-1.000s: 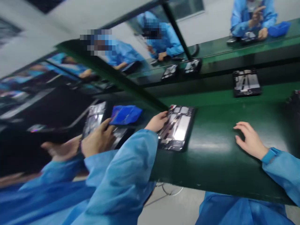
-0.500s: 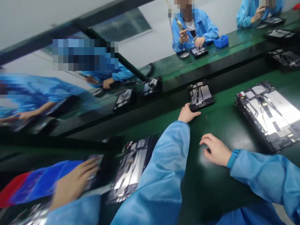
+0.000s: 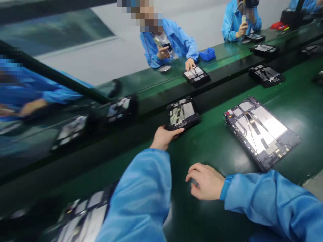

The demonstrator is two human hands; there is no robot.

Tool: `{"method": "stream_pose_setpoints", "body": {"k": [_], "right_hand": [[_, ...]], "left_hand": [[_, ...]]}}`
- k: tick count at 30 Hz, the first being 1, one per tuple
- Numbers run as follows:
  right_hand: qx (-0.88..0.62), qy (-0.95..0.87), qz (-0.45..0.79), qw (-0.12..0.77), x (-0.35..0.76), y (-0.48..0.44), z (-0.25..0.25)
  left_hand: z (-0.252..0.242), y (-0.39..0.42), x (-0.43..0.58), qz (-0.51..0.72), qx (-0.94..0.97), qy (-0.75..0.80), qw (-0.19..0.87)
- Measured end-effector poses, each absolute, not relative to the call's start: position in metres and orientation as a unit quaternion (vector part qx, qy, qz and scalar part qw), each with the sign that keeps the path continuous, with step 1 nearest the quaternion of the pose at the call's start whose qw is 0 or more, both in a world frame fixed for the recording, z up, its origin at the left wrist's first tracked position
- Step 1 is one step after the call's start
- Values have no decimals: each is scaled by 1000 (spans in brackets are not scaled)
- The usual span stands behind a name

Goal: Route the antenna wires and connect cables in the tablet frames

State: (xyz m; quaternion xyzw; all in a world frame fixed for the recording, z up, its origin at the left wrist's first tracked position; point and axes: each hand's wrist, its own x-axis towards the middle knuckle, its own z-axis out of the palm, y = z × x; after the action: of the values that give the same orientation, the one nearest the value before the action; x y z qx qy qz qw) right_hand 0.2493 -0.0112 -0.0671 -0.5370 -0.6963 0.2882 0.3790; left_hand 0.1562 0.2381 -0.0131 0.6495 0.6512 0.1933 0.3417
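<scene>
My left hand [image 3: 164, 137] reaches forward and grips the near-left corner of an opened tablet [image 3: 188, 109], thumb along its front edge and the fingers partly hidden behind it. The tablet's inside faces up, with silvery battery plates and dark ribbon cables, and it looks thick, perhaps a stack. Closer to me, my right hand [image 3: 207, 181] hovers over or rests on the green table, fingers curved and apart, holding nothing. To its right lies a larger-looking stack of opened tablets [image 3: 271, 122]. Another opened tablet [image 3: 84, 220] shows at the lower left, partly covered by my left sleeve.
A dark raised ledge [image 3: 227, 79] runs across the green table [image 3: 214, 141]. Beyond it, co-workers in blue jackets [image 3: 176, 37] sit with more opened tablets [image 3: 196, 75] and a blue bin [image 3: 207, 54]. Another tablet stack [image 3: 266, 75] lies at the far right.
The view has swung to the right, so things sit further left. My left hand keeps its hold on the tablet. A co-worker's hand at the lower left has gone out of view.
</scene>
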Motion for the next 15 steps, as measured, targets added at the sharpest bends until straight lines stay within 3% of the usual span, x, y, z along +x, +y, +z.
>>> {"method": "stream_pose_setpoints", "body": {"k": [5, 15], "right_hand": [[-544, -691, 290, 377, 249, -2, -71], [-539, -700, 213, 416, 259, 3, -73]], "left_hand": [[4, 228, 175, 282, 511, 625, 518], [27, 170, 155, 406, 357, 572, 617]]}}
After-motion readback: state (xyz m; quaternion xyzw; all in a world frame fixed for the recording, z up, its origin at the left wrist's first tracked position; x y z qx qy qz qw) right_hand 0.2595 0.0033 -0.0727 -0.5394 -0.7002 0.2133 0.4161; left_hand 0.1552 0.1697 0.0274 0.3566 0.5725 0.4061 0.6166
